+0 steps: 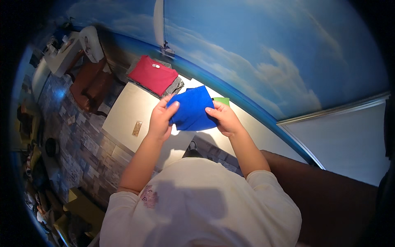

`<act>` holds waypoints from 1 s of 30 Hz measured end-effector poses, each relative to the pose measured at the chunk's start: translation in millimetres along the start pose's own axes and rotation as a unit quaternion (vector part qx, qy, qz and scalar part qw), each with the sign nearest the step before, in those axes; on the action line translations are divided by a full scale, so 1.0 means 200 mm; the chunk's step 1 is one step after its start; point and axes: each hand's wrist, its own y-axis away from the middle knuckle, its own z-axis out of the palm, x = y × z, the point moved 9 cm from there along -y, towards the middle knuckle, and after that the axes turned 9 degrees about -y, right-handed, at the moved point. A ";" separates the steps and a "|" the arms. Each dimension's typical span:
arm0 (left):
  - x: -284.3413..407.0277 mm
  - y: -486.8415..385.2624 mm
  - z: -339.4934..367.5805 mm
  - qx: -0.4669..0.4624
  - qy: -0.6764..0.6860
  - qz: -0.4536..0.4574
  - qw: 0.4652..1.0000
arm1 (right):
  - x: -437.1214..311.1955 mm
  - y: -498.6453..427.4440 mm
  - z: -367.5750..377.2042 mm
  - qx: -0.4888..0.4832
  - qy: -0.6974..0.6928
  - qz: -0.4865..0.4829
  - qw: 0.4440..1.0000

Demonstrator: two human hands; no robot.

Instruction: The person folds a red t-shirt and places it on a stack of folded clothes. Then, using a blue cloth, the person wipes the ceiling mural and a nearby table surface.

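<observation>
A folded piece of bright blue cloth (193, 109) is stretched between my two hands, above the white table (120, 114). My left hand (162, 115) grips its left edge, thumb on top. At the opposite edge my right hand (224, 117) pinches the cloth between thumb and fingers. Partly hidden behind the right hand lies a green cloth-like piece (222, 100). Farther back on the table is a stack with a folded red shirt (153, 75) on top and grey garments (175, 86) beneath it.
A small flat brown packet (137, 128) lies on the table left of my hands. Beyond the table's left edge stands a brown chair (92, 83). A wall with a sky-and-sea mural (247, 46) runs along the back. Brown seating (324, 197) extends at right.
</observation>
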 end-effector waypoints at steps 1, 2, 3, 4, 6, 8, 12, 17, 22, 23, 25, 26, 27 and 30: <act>0.07 0.06 0.03 -0.016 0.079 0.005 0.997 | -0.01 0.03 0.04 -0.001 -0.006 -0.028 1.000; 0.05 0.09 0.04 -0.032 0.124 -0.017 0.992 | -0.01 0.05 0.08 -0.006 -0.019 -0.036 0.999; 0.02 0.11 0.04 -0.049 0.167 -0.037 0.984 | -0.01 0.06 0.08 0.004 -0.009 -0.058 0.998; -0.01 0.15 0.00 -0.027 0.029 -0.009 0.999 | -0.01 0.07 0.09 0.017 0.000 -0.081 0.997; 0.01 0.26 0.00 0.013 -0.137 0.042 0.990 | -0.03 0.11 0.08 0.063 0.012 -0.120 0.991; 0.04 0.30 -0.01 0.013 -0.147 0.086 0.985 | -0.10 0.21 0.14 0.093 0.093 -0.191 0.973; 0.13 0.33 0.08 -0.008 -0.406 0.212 0.889 | -0.18 0.35 0.18 0.076 0.276 -0.292 0.912; 0.23 0.35 0.27 0.096 -0.519 0.291 0.798 | -0.32 0.42 0.10 0.109 0.438 -0.222 0.864; 0.20 0.24 0.55 0.087 -0.565 0.408 0.712 | -0.56 0.50 0.00 0.100 0.564 -0.289 0.767; 0.20 0.22 0.62 0.093 -0.552 0.426 0.711 | -0.63 0.56 -0.02 0.118 0.569 -0.345 0.737; 0.19 0.19 0.78 0.103 -0.525 0.457 0.710 | -0.76 0.63 -0.09 0.132 0.564 -0.406 0.707; 0.18 0.17 0.88 0.074 -0.509 0.470 0.717 | -0.82 0.67 -0.15 0.130 0.544 -0.420 0.715; 0.14 0.11 0.95 0.024 -0.445 0.449 0.775 | -0.87 0.66 -0.23 0.108 0.485 -0.403 0.769; -0.06 -0.09 1.09 -0.072 -0.305 0.325 0.892 | -0.94 0.65 -0.50 0.123 0.297 -0.308 0.895</act>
